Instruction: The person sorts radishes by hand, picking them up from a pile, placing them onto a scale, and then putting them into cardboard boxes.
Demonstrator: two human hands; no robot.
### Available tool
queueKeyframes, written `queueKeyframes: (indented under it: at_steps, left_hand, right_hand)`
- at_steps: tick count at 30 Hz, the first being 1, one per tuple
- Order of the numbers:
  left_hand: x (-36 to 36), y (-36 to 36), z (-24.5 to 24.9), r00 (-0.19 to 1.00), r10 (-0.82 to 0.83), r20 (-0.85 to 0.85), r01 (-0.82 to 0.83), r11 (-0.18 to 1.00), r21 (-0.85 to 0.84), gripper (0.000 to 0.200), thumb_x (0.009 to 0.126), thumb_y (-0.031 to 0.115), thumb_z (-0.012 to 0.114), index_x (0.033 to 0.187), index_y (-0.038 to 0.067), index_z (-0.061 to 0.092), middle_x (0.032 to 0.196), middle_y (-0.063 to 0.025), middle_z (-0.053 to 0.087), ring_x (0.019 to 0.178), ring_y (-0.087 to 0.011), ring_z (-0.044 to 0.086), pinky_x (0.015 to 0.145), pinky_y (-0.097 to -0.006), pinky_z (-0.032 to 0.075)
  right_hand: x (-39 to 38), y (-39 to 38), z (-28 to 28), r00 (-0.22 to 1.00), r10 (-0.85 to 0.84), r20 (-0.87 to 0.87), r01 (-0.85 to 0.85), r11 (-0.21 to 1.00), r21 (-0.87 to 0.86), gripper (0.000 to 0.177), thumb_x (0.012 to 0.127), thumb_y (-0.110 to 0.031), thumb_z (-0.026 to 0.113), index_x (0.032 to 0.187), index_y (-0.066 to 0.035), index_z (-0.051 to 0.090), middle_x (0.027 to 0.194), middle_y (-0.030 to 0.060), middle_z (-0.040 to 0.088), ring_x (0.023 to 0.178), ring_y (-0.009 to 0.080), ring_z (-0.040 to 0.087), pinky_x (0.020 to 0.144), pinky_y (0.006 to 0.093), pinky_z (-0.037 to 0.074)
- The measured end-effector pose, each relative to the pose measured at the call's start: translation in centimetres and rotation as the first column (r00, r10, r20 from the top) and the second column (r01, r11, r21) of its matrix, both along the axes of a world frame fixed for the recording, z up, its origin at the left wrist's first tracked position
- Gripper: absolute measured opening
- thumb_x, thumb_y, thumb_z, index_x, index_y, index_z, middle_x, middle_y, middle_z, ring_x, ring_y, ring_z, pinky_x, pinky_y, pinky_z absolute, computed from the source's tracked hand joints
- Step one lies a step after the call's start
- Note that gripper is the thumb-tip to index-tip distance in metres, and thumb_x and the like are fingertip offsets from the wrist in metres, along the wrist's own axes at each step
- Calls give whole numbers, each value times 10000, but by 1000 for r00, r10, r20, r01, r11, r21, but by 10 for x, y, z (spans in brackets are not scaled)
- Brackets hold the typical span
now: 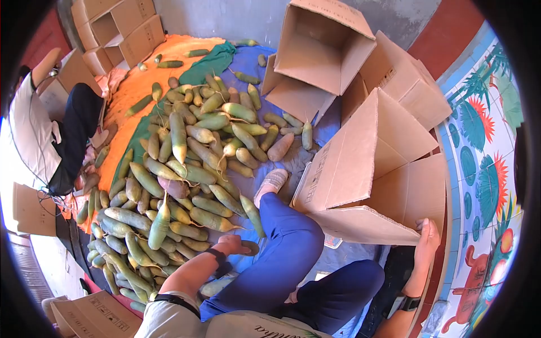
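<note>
The left hand point(230, 244) grasps a green radish point(250, 248) beside the blue-trousered leg point(282, 236), near the large radish pile point(194, 173); the right hand point(429, 232) holds the edge of an open cardboard box point(341, 163)

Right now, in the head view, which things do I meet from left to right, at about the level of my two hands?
Cardboard box, green radish pile, left hand, blue-trousered knee, open carton, right hand, painted wall.

Long green radishes point(211, 204) with pale roots lay heaped; one radish point(251, 247) was gripped, partly hidden. Brown cardboard box point(344, 160) stood open alongside, flaps spread.
</note>
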State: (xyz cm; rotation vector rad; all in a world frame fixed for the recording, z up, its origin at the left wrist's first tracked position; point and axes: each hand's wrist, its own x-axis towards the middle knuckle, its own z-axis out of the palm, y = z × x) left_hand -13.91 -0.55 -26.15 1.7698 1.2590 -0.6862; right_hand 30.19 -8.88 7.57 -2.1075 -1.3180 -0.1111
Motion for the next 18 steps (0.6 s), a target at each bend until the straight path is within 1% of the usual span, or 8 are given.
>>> queueKeyframes:
  at_steps: [3, 5, 8, 11, 12, 15, 16, 18]
  left_hand:
    - [-17, 12, 37, 967, 219, 127, -215, 976, -44, 868, 709, 745, 588, 1185, 20, 618, 1051, -146, 687, 1034, -295, 640, 882, -364, 492]
    - [-25, 17, 77, 956, 264, 128, -267, 964, 2, 786, 715, 735, 590, 1026, 20, 681, 1027, -167, 687, 983, -290, 655, 845, -374, 503]
    - [-39, 17, 100, 841, 425, 335, -521, 803, 290, 827, 731, 727, 586, 1083, -20, 640, 1018, -206, 676, 976, -327, 650, 860, -398, 493]
    - [-42, 17, 148, 465, 567, 680, -839, 528, 134, 877, 737, 636, 669, 1192, -105, 549, 1045, -276, 647, 1016, -346, 635, 902, -378, 482]
    - [-44, 18, 159, 456, 490, 743, -842, 507, 182, 880, 739, 565, 719, 1239, -126, 504, 1085, -264, 642, 1034, -311, 631, 902, -367, 481]
    - [-35, 9, 214, 320, 382, 867, -822, 566, 54, 876, 741, 517, 747, 1267, -129, 479, 1128, -211, 637, 1038, -246, 617, 884, -353, 488]
    - [-29, 4, 229, 211, 420, 883, -769, 629, -115, 817, 745, 469, 767, 1260, -105, 496, 1103, -153, 635, 1006, -186, 596, 858, -323, 492]
    - [-15, -8, 256, 231, 330, 915, -645, 756, -110, 682, 758, 443, 762, 1172, -55, 549, 1029, -106, 624, 943, -156, 585, 816, -297, 488]
  right_hand:
    - [1, 1, -6, 999, -22, 38, 21, 999, 47, 342, 994, -220, 463, 797, 37, 573, 727, 108, 588, 691, 201, 567, 667, 321, 450]
    - [2, 2, -10, 998, -25, 56, 20, 997, 74, 337, 995, -212, 459, 793, 36, 564, 732, 115, 594, 690, 214, 571, 669, 330, 454]
    - [2, 0, -7, 996, -17, 90, 14, 999, 31, 209, 969, -154, 498, 890, 26, 570, 833, 133, 611, 776, 255, 599, 721, 356, 469]
    - [-33, -5, 3, 951, 54, 305, -126, 967, 222, 137, 935, -103, 528, 948, 26, 572, 935, 155, 602, 872, 283, 593, 784, 371, 465]
    - [-47, -7, 7, 950, 55, 306, -131, 963, 234, 137, 935, -103, 528, 948, 26, 572, 935, 155, 602, 872, 283, 593, 784, 371, 465]
    - [-96, -23, 20, 953, 215, 216, -269, 925, 268, 158, 890, -86, 553, 999, 26, 577, 1009, 172, 596, 968, 329, 586, 874, 401, 453]
    - [-112, -30, 24, 944, 280, 175, -316, 921, 227, 177, 877, -93, 565, 1012, 21, 578, 1024, 169, 598, 975, 329, 587, 880, 399, 453]
    - [-137, -39, 24, 902, 425, 77, -431, 879, 202, 239, 842, -112, 603, 1045, 12, 582, 1045, 169, 600, 991, 328, 588, 878, 393, 455]
